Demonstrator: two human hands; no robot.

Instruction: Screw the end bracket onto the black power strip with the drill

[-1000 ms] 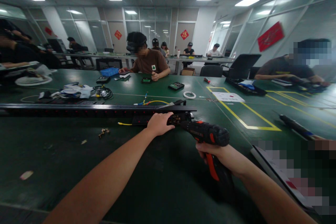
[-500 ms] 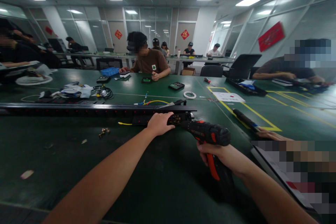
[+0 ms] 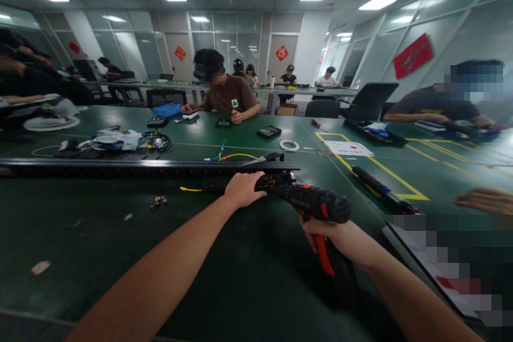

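Observation:
My left hand [image 3: 242, 191] is closed around the end of a black housing [image 3: 214, 184], its thumb and fingers beside small brass-coloured parts [image 3: 271, 181]. Behind that housing a long black rail [image 3: 120, 166] with small red marks lies across the table. A black and orange cordless drill [image 3: 320, 203] is in my right hand [image 3: 332, 231], fingers wrapped round its grip. The drill points left, its nose against or very close to the brass-coloured parts; the bit tip is hidden. A yellow wire [image 3: 190, 189] sticks out at the housing's left.
Small brass screws [image 3: 159, 202] lie left on the green table [image 3: 224, 278]. A black pen-shaped tool [image 3: 382, 188] rests at right, near a co-worker's hand [image 3: 483, 200]. Bundled cables [image 3: 156, 140], a white tape roll [image 3: 289, 145] and a paper sheet [image 3: 348, 148] are farther back.
At right, the co-worker's hand has let go of the black pen-shaped tool and moved away to the right. My hands, the drill and the housing have hardly moved.

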